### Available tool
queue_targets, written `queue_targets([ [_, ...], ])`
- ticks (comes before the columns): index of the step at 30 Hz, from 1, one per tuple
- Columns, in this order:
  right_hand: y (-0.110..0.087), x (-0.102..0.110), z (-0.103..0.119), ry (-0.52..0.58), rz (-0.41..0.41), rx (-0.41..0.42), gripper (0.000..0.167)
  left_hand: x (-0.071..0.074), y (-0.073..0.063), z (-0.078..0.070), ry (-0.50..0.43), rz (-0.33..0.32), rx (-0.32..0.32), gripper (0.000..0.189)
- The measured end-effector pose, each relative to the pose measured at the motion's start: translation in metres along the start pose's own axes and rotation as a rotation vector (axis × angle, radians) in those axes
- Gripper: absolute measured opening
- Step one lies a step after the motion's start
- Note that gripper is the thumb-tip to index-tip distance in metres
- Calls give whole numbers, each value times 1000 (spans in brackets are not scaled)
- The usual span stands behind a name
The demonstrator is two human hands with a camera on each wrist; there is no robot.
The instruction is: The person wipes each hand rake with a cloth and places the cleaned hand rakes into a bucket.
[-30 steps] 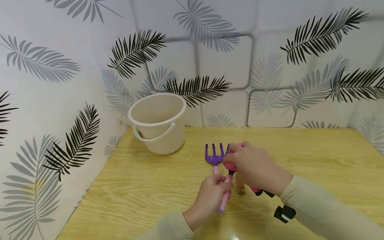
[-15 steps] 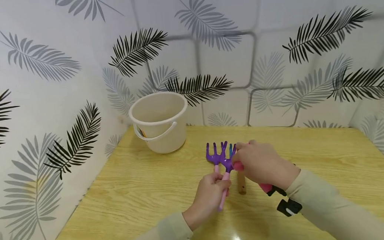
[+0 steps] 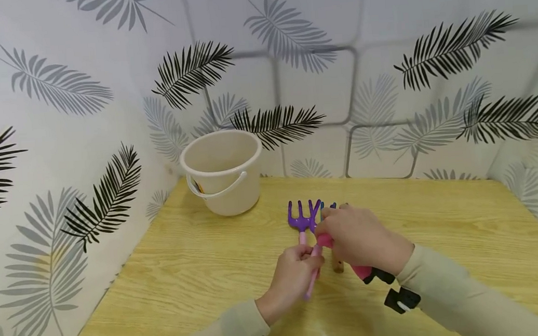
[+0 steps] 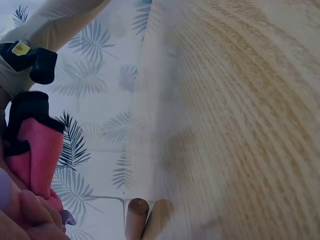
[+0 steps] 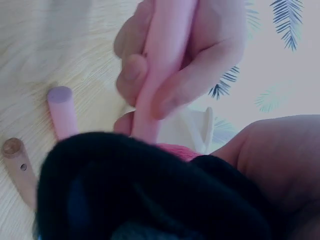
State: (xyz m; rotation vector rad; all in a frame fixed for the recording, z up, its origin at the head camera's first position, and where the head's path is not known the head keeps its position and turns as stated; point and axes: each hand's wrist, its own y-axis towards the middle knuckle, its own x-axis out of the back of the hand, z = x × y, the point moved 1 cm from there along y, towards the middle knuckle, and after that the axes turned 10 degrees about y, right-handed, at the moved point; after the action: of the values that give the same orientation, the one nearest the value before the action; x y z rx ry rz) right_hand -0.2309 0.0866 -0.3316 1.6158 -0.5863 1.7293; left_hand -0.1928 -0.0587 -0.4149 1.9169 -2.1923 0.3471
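Note:
In the head view my left hand (image 3: 291, 273) grips the pink handle (image 3: 311, 279) of a small garden fork with purple tines (image 3: 316, 207). My right hand (image 3: 360, 234) holds a pink cloth (image 3: 324, 240) with black edging against the fork where handle meets head, covering part of the head. The right wrist view has the left hand's fingers wrapped round the handle (image 5: 167, 45), with the dark edging filling the front. A second purple fork (image 3: 299, 221) lies on the table, its handle partly behind my left hand. Beside it a wooden handle (image 3: 338, 265) shows under my right hand.
At the back left of the wooden table (image 3: 186, 257) stands a cream bucket (image 3: 233, 196), its handle hanging down in front. Blue tines (image 3: 322, 206) poke out behind my right hand. A leaf-patterned wall covering (image 3: 384, 76) rises behind the table.
My right hand first shifted right with the cloth, baring the held fork's head, then came back left and lower onto it. My left hand has stayed nearly in place, gripping the handle.

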Motion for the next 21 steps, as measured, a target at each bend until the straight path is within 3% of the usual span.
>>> queue_targets([
  [5,10,-10,-3,-55,-52,-72,31,-5,-4,0,25,29,-32,19],
  [11,17,-17,-7,-89,-95,-85,31,-9,-7,-1,42,50,-40,21],
  [15,10,-11,-8,-78,-44,-114,28,-6,-5,-2,21,30,-9,21],
  [21,-3,-2,-18,-67,-53,-107,17,2,-2,-1,-2,-1,17,22],
])
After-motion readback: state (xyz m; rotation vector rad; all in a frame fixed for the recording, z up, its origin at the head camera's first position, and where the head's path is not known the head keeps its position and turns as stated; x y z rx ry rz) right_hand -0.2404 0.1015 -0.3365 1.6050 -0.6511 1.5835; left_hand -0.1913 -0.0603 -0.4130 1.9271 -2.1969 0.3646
